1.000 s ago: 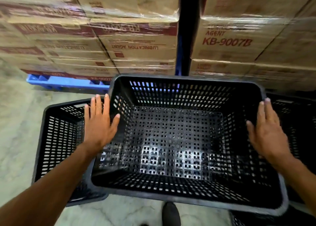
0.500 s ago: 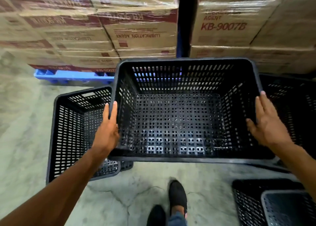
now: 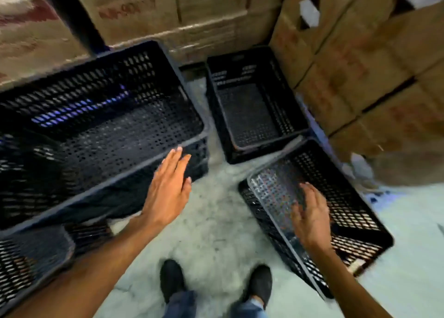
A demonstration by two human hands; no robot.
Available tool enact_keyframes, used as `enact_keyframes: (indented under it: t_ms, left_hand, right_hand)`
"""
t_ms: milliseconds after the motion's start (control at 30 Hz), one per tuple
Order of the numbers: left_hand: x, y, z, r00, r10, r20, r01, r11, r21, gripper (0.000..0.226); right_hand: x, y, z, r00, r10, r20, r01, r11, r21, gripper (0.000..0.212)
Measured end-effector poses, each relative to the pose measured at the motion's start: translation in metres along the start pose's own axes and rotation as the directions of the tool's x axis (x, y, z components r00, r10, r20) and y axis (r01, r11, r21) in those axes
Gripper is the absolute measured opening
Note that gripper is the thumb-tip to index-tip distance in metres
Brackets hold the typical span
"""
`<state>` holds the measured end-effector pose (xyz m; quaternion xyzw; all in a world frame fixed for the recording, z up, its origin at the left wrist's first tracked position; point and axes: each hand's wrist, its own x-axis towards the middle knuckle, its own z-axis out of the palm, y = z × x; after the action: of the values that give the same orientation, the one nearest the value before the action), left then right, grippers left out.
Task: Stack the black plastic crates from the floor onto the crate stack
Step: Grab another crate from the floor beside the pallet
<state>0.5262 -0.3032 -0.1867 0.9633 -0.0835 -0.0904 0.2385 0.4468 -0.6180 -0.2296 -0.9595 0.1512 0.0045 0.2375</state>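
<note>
1. Both hands hold nothing, each grip wide with flat, spread fingers: the left hand hovers at the near right corner of the crate stack, whether touching its rim I cannot tell; the right hand hangs over a tilted crate.
2. That tilted crate lies on the floor at right, blurred.
3. Another crate sits upright on the floor beyond it, just beside cardboard boxes.
4. Two dark shoes stand between the crates.
</note>
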Motion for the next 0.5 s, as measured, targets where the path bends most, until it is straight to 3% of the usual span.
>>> enact_keyframes:
  t_ms: [100, 233, 333, 400, 500]
  left_hand:
    - [0.011, 0.063, 0.063, 0.990, 0.032, 0.136, -0.034, 0.999, 0.009, 0.060]
    - [0.027, 0.124, 0.151, 0.954, -0.023, 0.299, -0.008, 0.995, 0.099, 0.066]
    - [0.047, 0.147, 0.203, 0.927, -0.074, 0.368, -0.009, 0.976, 0.218, 0.067]
    - [0.062, 0.154, 0.233, 0.923, -0.099, 0.372, -0.011, 0.959, 0.284, 0.066]
    - [0.082, 0.155, 0.269, 0.924, -0.141, 0.356, -0.002, 0.928, 0.373, 0.070]
  right_hand:
    - [-0.044, 0.094, -0.012, 0.973, 0.224, -0.064, -0.224, 0.975, 0.003, 0.053]
    - [-0.090, 0.207, -0.017, 0.854, 0.510, -0.100, -0.510, 0.860, 0.031, 0.057]
    - [-0.112, 0.274, -0.016, 0.747, 0.665, 0.018, -0.664, 0.747, -0.024, 0.059]
    - [-0.119, 0.311, -0.010, 0.638, 0.758, 0.135, -0.759, 0.648, -0.059, 0.066]
    - [-0.121, 0.339, 0.007, 0.496, 0.808, 0.318, -0.848, 0.530, -0.024, 0.076]
